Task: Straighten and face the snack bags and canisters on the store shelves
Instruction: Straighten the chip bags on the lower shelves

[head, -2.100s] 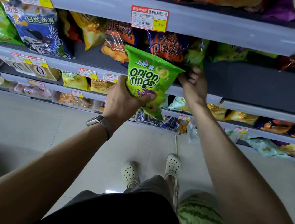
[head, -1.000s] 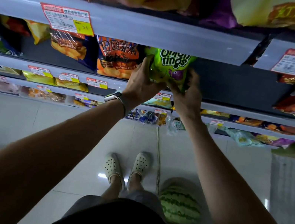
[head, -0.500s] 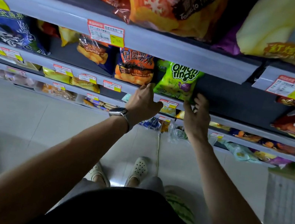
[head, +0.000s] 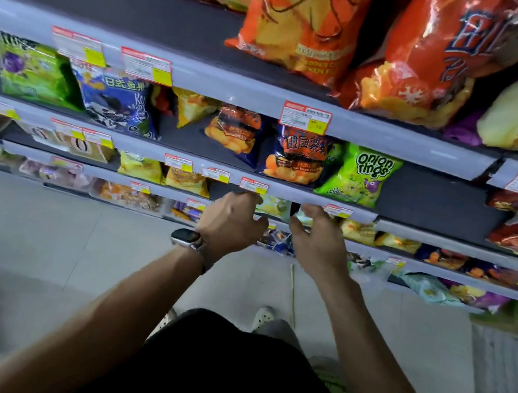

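While both hands hang side by side just under the lip of a shelf (head: 298, 196), neither has hold of anything that can be seen. The left hand (head: 232, 226) has its fingers loosely bent and its knuckles up. The right hand (head: 320, 242), just beside it, has its thumb stretched toward the left hand and its fingers slack and slightly spread. Between the two sets of fingertips, on the tier behind them, lies a pale bag (head: 274, 206); whether either hand touches it cannot be told. Above the right hand, on the shelf whose lip the fingers almost reach, the green onion rings bag (head: 362, 176) stands upright with its front outward. Touching its left side, above the gap between the hands, is a dark blue and orange barbecue crisp bag (head: 295, 157). A red and white price tag (head: 254, 184) sits right over the left knuckles, another (head: 337, 210) over the right fingertips. A wristwatch (head: 185, 238) is on the left wrist.
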Tool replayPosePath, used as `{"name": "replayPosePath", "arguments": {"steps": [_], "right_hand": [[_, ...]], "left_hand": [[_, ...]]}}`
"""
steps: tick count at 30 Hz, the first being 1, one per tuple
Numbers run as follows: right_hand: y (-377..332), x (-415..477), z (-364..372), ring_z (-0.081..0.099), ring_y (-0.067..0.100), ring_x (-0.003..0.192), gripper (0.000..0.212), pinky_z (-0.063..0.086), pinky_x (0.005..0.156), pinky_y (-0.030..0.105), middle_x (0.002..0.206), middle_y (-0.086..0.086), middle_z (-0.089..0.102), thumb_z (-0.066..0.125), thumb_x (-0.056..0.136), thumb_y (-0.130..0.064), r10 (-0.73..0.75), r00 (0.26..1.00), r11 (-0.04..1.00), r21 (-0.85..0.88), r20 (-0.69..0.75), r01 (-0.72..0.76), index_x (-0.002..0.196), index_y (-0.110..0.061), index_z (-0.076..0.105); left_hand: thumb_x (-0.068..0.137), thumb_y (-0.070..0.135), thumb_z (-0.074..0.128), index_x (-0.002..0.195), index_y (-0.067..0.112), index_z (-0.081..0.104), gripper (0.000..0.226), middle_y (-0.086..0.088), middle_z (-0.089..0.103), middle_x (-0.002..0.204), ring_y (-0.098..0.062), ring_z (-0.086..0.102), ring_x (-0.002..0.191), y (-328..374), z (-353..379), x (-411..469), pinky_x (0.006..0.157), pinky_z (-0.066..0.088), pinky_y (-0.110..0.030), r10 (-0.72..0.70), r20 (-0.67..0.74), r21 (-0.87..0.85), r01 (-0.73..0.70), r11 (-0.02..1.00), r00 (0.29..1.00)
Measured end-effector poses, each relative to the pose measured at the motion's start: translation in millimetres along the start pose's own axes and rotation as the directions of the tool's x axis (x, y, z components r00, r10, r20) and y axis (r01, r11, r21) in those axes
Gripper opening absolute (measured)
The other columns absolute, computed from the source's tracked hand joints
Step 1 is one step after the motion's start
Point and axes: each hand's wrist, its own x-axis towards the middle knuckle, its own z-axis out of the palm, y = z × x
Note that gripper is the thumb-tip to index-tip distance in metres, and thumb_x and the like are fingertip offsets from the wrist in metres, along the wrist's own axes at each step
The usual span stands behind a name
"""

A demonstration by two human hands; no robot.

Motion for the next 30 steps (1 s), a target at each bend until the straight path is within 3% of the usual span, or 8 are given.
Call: {"name": "replayPosePath", "arguments": {"steps": [2,5,9,13,17,22,30], "right_hand": [[-21.8,-14.7,18.7,0.067,0.036,0.111,0.053,0.056,0.089,0.044,0.127,0.012,0.07,0.054,0.092,-0.054,0.0,1.0,0.999,-0.035,0.024,0.001,0.137,-0.026,0.061],[-50.8,-32.1,44.8,0.065,0.036,0.116,0.046,0.054,0.095,0.045,0.134,0.011,0.067,0.061,0.099,-0.044,-0.029,0.999,0.998,-0.057,0.025,0.03,0.139,-0.022,0.061],[-83.1,-51.3,74.7,0.063,0.03,0.119,0.041,0.053,0.096,0.042,0.134,0.005,0.068,0.06,0.1,-0.04,-0.055,0.998,0.995,-0.087,0.009,0.056,0.138,-0.024,0.061],[-106.0,-57.6,96.6,0.063,0.028,0.12,0.038,0.049,0.092,0.038,0.133,0.002,0.068,0.06,0.101,-0.038,-0.095,0.995,0.991,-0.098,0.017,0.096,0.136,-0.024,0.062],[-121.9,-53.6,109.3,0.058,0.027,0.124,0.038,0.048,0.093,0.038,0.133,0.002,0.066,0.058,0.103,-0.037,-0.105,0.993,0.989,-0.101,0.06,0.111,0.139,-0.024,0.06],[-137.1,-25.2,115.6,0.059,0.024,0.128,0.04,0.051,0.102,0.04,0.138,0.001,0.065,0.059,0.102,-0.038,-0.127,0.989,0.989,-0.066,0.081,0.133,0.139,-0.021,0.06],[-160.8,39.8,125.0,0.062,0.019,0.125,0.035,0.047,0.098,0.029,0.136,0.0,0.068,0.061,0.102,-0.031,-0.125,0.989,0.992,0.015,0.085,0.124,0.135,-0.018,0.063]], "left_hand": [[0.088,0.048,0.05,0.143,0.032,0.063,0.058,0.002,0.072,0.134,-0.031,0.07,0.113,-23.6,-15.5,-15.5,0.087,0.06,-0.041,-0.001,-0.03,-0.005,0.001,1.0,1.0],[0.097,0.038,0.059,0.135,0.027,0.066,0.041,-0.006,0.074,0.124,-0.037,0.068,0.112,-62.7,-30.8,-33.1,0.086,0.058,-0.042,-0.022,-0.1,-0.029,0.019,0.999,0.995],[0.098,0.036,0.059,0.14,0.024,0.064,0.044,-0.01,0.074,0.128,-0.037,0.067,0.118,-111.6,-48.9,-55.0,0.094,0.058,-0.047,-0.09,-0.123,-0.085,0.08,0.993,0.988],[0.092,0.042,0.054,0.134,0.022,0.067,0.048,-0.01,0.074,0.125,-0.035,0.07,0.112,-148.2,-61.5,-73.1,0.088,0.06,-0.047,-0.147,-0.131,-0.134,0.13,0.982,0.98],[0.086,0.048,0.048,0.135,0.025,0.066,0.058,-0.006,0.074,0.128,-0.033,0.071,0.114,-170.0,-66.7,-77.4,0.091,0.06,-0.048,-0.226,-0.134,-0.22,0.194,0.956,0.965],[0.099,0.031,0.065,0.135,0.022,0.068,0.037,-0.009,0.075,0.128,-0.032,0.072,0.113,-181.7,-65.8,-62.5,0.094,0.06,-0.047,-0.292,-0.176,-0.271,0.239,0.932,0.94],[0.1,0.029,0.065,0.137,0.018,0.067,0.039,-0.01,0.074,0.13,-0.032,0.071,0.112,-195.3,-84.0,-8.4,0.094,0.059,-0.043,-0.366,-0.189,-0.228,0.322,0.919,0.911]]}}
